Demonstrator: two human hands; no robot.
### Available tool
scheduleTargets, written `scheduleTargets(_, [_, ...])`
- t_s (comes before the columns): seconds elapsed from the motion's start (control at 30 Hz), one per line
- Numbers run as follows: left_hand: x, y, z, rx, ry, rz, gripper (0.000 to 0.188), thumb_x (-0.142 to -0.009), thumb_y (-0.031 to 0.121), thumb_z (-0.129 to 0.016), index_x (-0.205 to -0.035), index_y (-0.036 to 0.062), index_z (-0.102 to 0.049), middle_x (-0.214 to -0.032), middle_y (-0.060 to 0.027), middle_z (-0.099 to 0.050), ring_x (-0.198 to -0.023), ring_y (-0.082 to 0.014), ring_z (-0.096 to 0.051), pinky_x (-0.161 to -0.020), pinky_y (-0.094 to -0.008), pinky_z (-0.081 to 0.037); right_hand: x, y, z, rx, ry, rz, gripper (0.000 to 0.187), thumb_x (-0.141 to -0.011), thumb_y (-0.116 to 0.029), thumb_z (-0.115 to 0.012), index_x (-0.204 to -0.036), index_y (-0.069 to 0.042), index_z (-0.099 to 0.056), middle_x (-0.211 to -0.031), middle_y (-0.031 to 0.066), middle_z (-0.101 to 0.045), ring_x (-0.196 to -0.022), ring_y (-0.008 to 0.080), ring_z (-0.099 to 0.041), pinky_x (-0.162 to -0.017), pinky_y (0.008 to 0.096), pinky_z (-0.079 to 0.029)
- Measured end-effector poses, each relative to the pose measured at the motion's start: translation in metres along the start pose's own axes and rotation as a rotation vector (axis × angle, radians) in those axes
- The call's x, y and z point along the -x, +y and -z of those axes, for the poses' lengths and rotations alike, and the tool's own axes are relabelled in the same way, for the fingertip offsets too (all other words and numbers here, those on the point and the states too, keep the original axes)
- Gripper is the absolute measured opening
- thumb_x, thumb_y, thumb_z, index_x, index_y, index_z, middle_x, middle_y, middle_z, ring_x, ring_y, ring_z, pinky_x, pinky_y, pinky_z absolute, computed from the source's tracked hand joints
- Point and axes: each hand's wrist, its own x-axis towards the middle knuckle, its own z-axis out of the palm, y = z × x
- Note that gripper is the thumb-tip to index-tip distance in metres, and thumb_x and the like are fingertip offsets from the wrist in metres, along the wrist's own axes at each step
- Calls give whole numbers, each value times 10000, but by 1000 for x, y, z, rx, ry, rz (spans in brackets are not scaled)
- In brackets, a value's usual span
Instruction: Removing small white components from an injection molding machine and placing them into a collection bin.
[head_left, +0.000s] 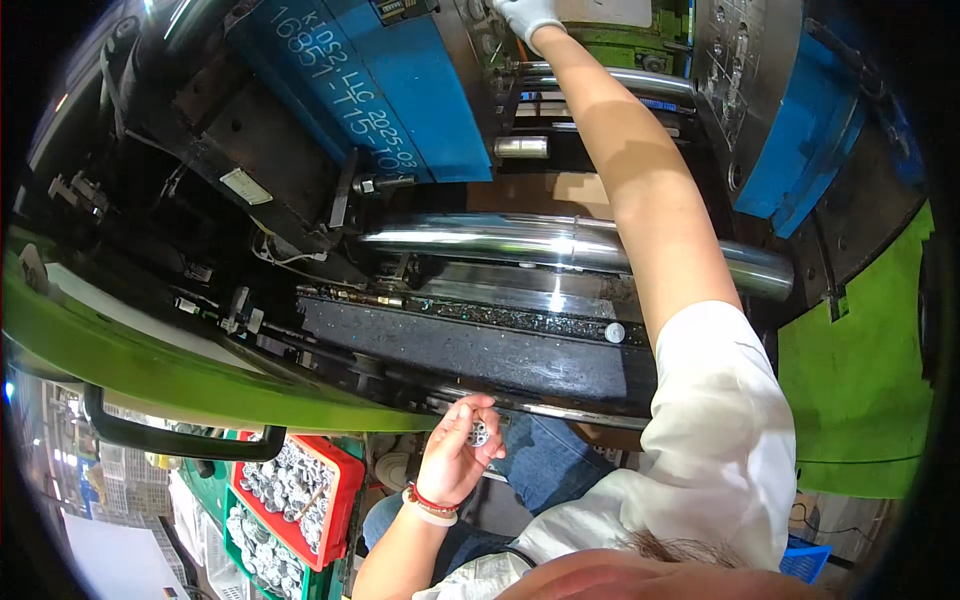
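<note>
My left hand (458, 455), bare with a red bracelet and a pale band at the wrist, is curled around a small round silver part with holes (478, 433). It is in front of the machine's lower edge, above my jeans. Far off, my right hand (527, 17) in a white glove reaches deep between the two mould halves, close to the face of the left blue mould half (400, 95). The picture's top edge cuts off its fingers, so what it touches is hidden. Opposite stands the right mould half (735, 80), with recesses in its metal face.
A thick shiny tie bar (500, 238) runs beneath my right arm. On the dark ledge lies a small round silver piece (614, 332). A green door with a black handle (180, 432) stands left. Below are a red bin (350, 500) and a green bin (238, 560) with many round parts.
</note>
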Motion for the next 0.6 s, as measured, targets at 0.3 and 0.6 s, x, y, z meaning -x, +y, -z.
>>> scheduleTargets(0.3, [2,2,-3,-23,1,-5,327,-999,317,-440,-1181,59,-522,-882,-47,-546,-679,-149,-474,-676,-334,-450,1,-4,-3,111,-7,-35,285,-853,-83,-615,-1117,22,-644,-1069,159,-676,-980,250,-634,-868,313,-480])
scheduleTargets(0.6, [4,1,-3,-34,-10,-10,335,-1001,325,-434,-1185,60,-523,-882,-49,-550,-679,-154,-498,-663,-328,-463,48,-41,15,292,-63,169,391,-894,-166,-489,-1273,-92,-555,-1191,181,-607,-1115,317,-570,-948,351,-439])
